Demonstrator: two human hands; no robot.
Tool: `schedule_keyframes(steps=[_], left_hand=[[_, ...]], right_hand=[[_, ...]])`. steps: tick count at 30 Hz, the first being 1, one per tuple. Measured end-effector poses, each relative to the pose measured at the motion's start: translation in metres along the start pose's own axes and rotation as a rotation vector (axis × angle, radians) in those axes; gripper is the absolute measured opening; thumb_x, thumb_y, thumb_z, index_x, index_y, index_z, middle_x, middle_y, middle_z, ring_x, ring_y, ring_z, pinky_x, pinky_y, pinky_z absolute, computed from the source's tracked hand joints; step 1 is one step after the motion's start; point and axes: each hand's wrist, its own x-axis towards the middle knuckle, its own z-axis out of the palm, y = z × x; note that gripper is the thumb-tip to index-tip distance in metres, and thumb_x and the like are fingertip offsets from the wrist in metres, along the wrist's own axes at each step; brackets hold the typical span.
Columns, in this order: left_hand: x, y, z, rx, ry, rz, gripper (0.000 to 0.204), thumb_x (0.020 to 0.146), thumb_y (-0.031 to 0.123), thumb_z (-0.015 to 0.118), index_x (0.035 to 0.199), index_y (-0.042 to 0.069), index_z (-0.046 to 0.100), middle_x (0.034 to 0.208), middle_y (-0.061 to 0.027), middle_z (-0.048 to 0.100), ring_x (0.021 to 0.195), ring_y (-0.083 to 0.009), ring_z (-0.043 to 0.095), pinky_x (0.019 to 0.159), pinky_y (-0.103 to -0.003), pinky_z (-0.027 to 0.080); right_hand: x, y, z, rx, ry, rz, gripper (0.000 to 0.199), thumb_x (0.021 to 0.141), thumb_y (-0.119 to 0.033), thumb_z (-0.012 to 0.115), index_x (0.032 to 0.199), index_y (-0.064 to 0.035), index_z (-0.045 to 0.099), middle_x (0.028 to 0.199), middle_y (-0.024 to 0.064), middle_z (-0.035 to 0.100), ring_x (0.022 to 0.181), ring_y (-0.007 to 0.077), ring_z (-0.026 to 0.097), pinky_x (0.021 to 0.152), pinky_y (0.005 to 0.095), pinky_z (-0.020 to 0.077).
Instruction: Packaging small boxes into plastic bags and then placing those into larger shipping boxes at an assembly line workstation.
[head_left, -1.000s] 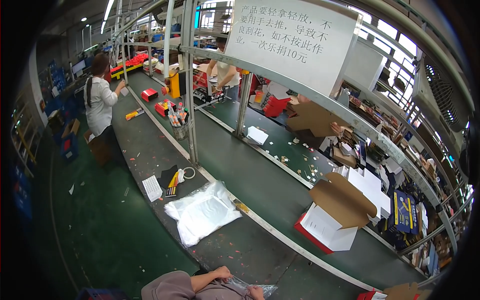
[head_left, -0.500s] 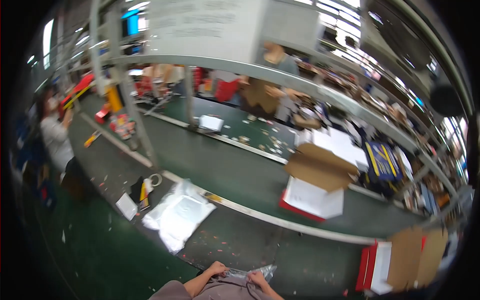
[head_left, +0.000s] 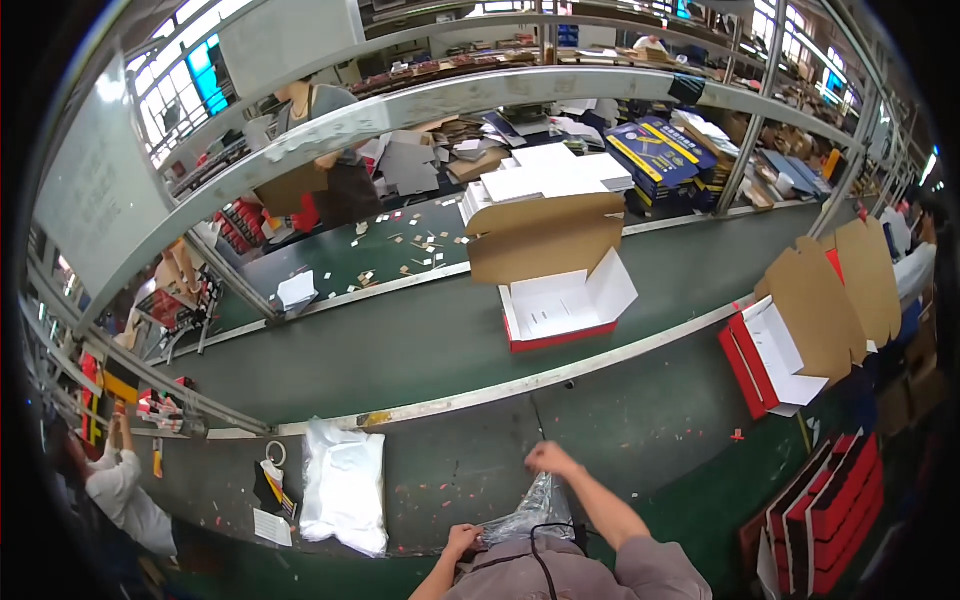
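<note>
A crumpled clear plastic bag (head_left: 532, 512) stretches between my two hands at the bench's near edge, close against my body. My right hand (head_left: 552, 458) is closed on its upper end, raised over the bench. Fingers curled, my left hand (head_left: 462, 540) grips the bag's lower left edge. Left of my hands lies a stack of white plastic-wrapped packs (head_left: 343, 488). Beside that are a roll of tape (head_left: 276, 453), a black and yellow piece (head_left: 272, 486) and a small white card (head_left: 272, 528).
An open red and white box (head_left: 560, 310) stands on the green belt (head_left: 400, 355) ahead. Another open box (head_left: 765, 350) is at right, above stacked red boxes (head_left: 825, 520). A metal rail (head_left: 480, 385) divides bench and belt. A person (head_left: 125, 490) works at far left.
My view has swung to the right. My right hand has risen and moved away from my left, drawing the plastic bag out between them.
</note>
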Motion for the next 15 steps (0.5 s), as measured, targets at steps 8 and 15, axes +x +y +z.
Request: schedule_keyframes(steps=[8, 15], left_hand=[[0.052, -0.019, -0.024, 0.518, 0.031, 0.735, 0.017, 0.076, 0.012, 0.061, 0.066, -0.002, 0.060, 0.052, -0.0051, 0.055, 0.046, -0.0130, 0.053, 0.044, -0.029, 0.044], [0.116, 0.112, -0.058, 0.637, 0.057, 0.589, 0.023, 0.082, 0.022, 0.058, 0.081, -0.001, 0.061, 0.066, -0.0066, 0.058, 0.058, -0.0150, 0.054, 0.051, -0.032, 0.044]], right_hand=[[0.101, -0.104, -0.153, -0.965, 0.950, -0.331, 0.064, 0.071, -0.006, 0.058, 0.130, 0.0032, 0.038, 0.138, 0.0193, 0.037, 0.127, 0.0373, 0.033, 0.106, 0.0486, 0.0241], [0.178, -0.058, -0.210, -1.382, 0.486, -0.029, 0.021, 0.085, -0.019, 0.051, 0.097, -0.0113, 0.067, 0.096, 0.0059, 0.065, 0.097, 0.0226, 0.058, 0.091, 0.0485, 0.0378]])
